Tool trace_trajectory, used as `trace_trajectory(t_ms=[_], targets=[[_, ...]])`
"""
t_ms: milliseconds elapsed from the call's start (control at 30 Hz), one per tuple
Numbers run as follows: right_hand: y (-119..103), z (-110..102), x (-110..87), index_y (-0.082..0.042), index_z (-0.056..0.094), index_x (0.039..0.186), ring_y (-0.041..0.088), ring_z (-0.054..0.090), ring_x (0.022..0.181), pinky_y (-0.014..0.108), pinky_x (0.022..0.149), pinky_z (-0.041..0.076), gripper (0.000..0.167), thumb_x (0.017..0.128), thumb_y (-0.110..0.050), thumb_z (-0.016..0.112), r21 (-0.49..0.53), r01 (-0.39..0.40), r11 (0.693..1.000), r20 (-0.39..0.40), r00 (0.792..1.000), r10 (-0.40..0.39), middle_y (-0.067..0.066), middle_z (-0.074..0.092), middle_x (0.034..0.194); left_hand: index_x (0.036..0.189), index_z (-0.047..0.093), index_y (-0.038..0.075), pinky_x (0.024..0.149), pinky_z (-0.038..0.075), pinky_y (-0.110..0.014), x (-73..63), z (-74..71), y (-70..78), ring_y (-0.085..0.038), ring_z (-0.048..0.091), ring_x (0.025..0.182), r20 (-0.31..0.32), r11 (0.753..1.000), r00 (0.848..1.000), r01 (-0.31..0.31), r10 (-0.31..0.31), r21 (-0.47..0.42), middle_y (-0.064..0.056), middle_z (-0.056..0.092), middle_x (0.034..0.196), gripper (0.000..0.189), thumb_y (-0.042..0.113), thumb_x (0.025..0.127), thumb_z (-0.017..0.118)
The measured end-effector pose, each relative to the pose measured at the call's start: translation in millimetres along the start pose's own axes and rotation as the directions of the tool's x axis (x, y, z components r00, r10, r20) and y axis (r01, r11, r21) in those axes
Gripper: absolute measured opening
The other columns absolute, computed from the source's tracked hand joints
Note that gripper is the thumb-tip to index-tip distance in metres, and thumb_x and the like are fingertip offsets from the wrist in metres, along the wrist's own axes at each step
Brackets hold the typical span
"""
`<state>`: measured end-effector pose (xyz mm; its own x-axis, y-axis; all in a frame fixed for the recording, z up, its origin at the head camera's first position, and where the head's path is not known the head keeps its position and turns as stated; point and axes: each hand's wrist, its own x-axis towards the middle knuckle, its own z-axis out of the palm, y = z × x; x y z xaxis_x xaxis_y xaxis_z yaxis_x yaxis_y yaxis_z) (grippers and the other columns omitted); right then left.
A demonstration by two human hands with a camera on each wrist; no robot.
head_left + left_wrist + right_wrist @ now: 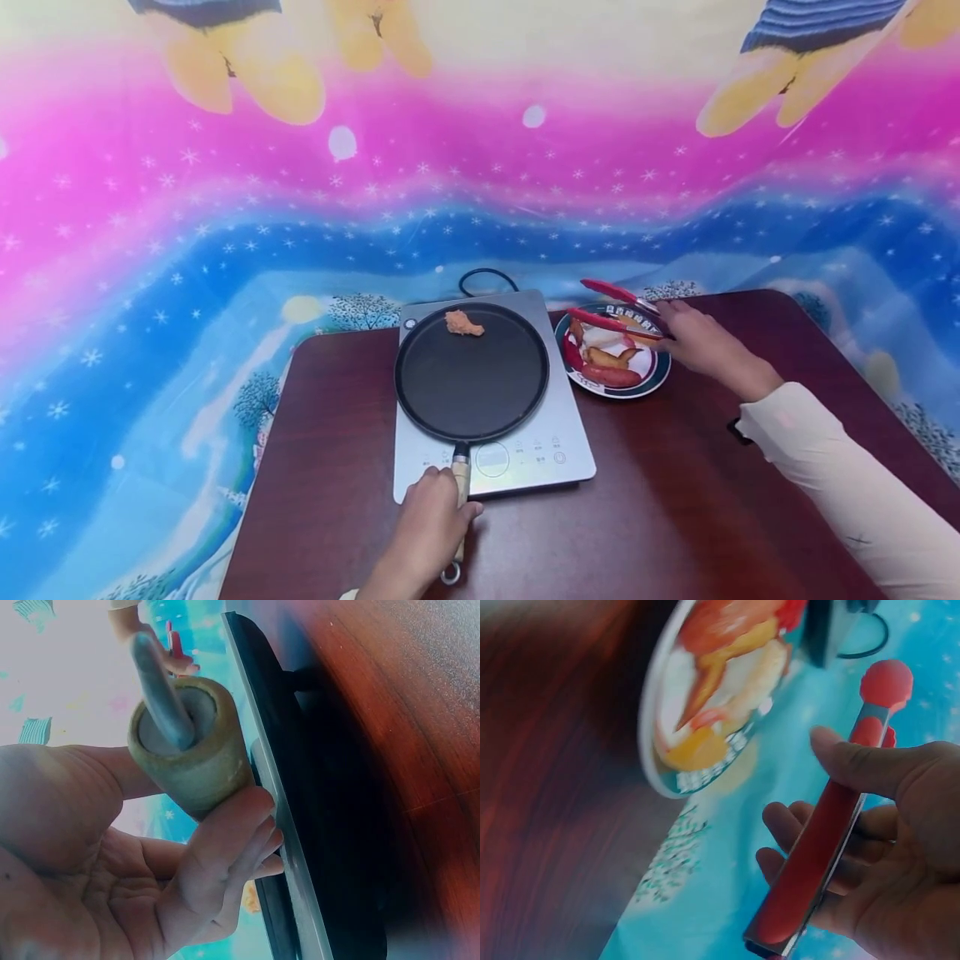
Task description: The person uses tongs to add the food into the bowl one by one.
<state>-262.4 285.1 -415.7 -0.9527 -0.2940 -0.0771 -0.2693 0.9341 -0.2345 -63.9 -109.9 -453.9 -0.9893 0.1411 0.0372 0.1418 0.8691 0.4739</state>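
Observation:
A round black flat pan [472,383] sits on a silver induction cooker [573,471]. A breaded fried drumstick [463,323] lies near the pan's far rim. My left hand [429,521] grips the pan's wooden handle [206,776], whose metal hanging ring points toward the camera in the left wrist view. In my right hand [705,346] is a pair of red and silver tongs [814,851], thumb on one arm and fingers against the other. The tongs' red tips are spread apart with nothing between them, over the far side of a dark-rimmed plate [630,395].
The plate holds a sausage [611,377], a wing-shaped brown piece [606,358] and other foods. A black cord [487,271] loops behind the cooker. All stands on a dark red wooden table [337,467], with a printed cloth backdrop [420,217] behind it.

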Motion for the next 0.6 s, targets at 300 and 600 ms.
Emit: trace_trajectory(t_ms=[300, 600], targets=[[25, 12, -5.2, 0.02, 0.039, 0.142, 0.054, 0.057, 0.116, 0.066, 0.097, 0.048, 0.065, 0.093, -0.007, 0.073, -0.115, -0.013, 0.993, 0.031, 0.999, 0.017, 0.041, 0.053, 0.13, 0.086, 0.069, -0.004, 0.06, 0.049, -0.035, 0.9, -0.4, 0.3, -0.017, 0.056, 0.064, 0.017, 1.0, 1.0, 0.015, -0.015, -0.018, -0.004, 0.055, 0.072, 0.035, 0.023, 0.077, 0.089], [48, 23, -6.7, 0.02, 0.042, 0.14, 0.057, 0.055, 0.117, 0.071, 0.094, 0.045, 0.063, 0.093, -0.009, 0.073, -0.158, -0.004, 0.987, 0.049, 0.999, 0.012, 0.042, 0.053, 0.132, 0.084, 0.068, -0.004, 0.061, 0.049, -0.035, 0.2, -0.8, 1.1, -0.018, 0.057, 0.064, 0.012, 1.0, 1.0, 0.023, -0.023, -0.006, -0.004, 0.055, 0.072, 0.035, 0.023, 0.077, 0.089]])
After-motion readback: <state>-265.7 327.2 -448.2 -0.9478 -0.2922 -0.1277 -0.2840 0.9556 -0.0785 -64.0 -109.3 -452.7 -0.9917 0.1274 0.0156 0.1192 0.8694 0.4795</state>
